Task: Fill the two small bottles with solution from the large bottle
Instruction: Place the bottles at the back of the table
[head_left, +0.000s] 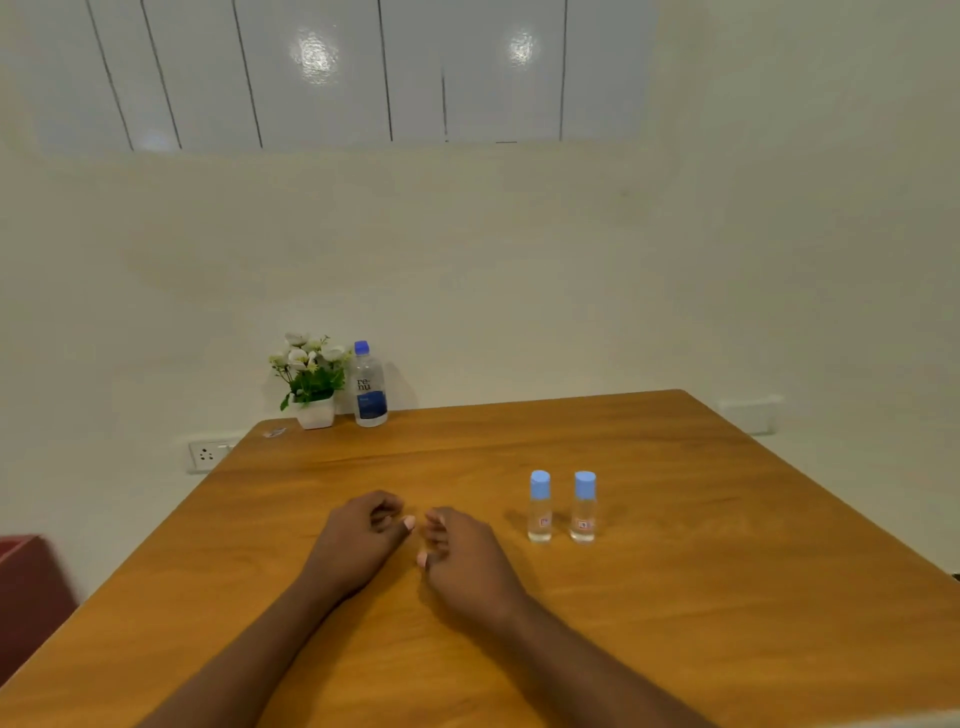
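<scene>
The large bottle (370, 387), clear with a blue cap and blue label, stands capped at the far left of the wooden table (675, 597), against the wall. Two small clear bottles with light-blue caps stand upright side by side right of centre: the left small bottle (540, 506) and the right small bottle (584, 506). My left hand (358, 540) and my right hand (462, 556) rest on the table near the middle, fingers loosely curled, holding nothing. The right hand lies a short way left of the small bottles.
A small white pot of white flowers (311, 382) stands just left of the large bottle. A wall socket (208, 454) sits below the table's far-left corner. A dark red object (26, 597) is at the left edge, beside the table.
</scene>
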